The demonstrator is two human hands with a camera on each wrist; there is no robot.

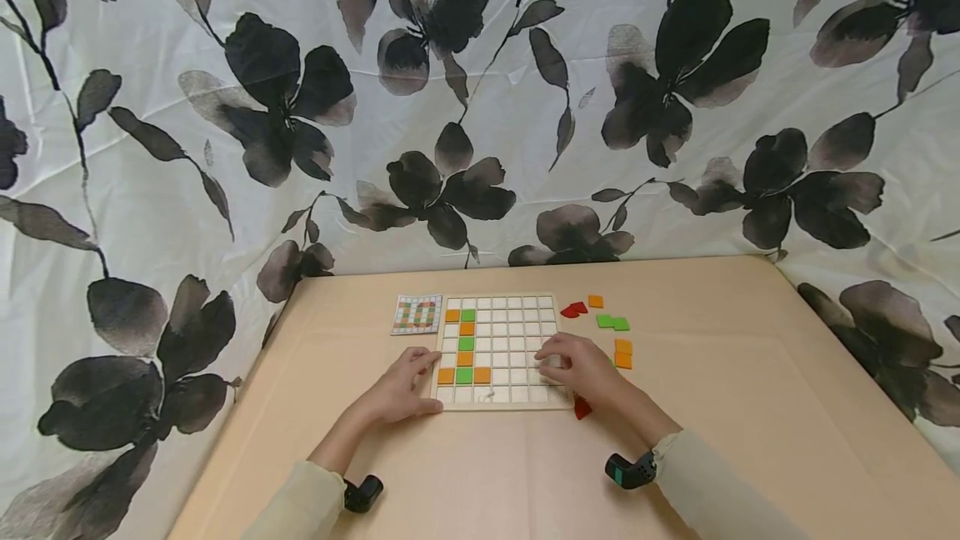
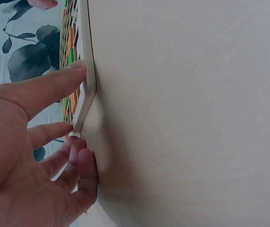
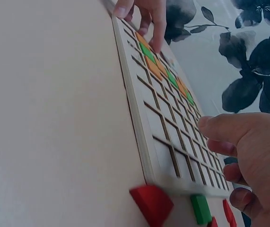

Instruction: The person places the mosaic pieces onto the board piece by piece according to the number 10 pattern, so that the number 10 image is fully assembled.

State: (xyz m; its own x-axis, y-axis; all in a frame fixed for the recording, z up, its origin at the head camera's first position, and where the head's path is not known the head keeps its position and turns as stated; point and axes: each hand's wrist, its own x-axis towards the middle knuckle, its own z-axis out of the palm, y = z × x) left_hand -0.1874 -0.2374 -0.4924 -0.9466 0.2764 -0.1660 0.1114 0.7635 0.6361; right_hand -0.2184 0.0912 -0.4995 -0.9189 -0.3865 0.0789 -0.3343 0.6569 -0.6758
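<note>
A white grid board [image 1: 517, 340] with a light wooden frame lies on the table. Several orange tiles [image 1: 482, 376] and green tiles [image 1: 467, 343] fill cells in its left columns. My left hand [image 1: 401, 386] rests at the board's near left corner, thumb and index finger touching the frame and the other fingers loosely bent. Above the right columns hovers my right hand [image 1: 581, 365], its thumb [image 3: 215, 124] apart from the index finger in the head view. No piece shows between them, though part of the fingertips is hidden.
A small pattern card [image 1: 417, 315] with coloured squares lies at the board's far left. Along the right side are loose red pieces [image 1: 573, 309], green squares [image 1: 612, 322] and orange squares [image 1: 623, 353]. A red piece [image 3: 152, 204] sits by the near right corner. Floral cloth [image 1: 450, 107] hangs behind.
</note>
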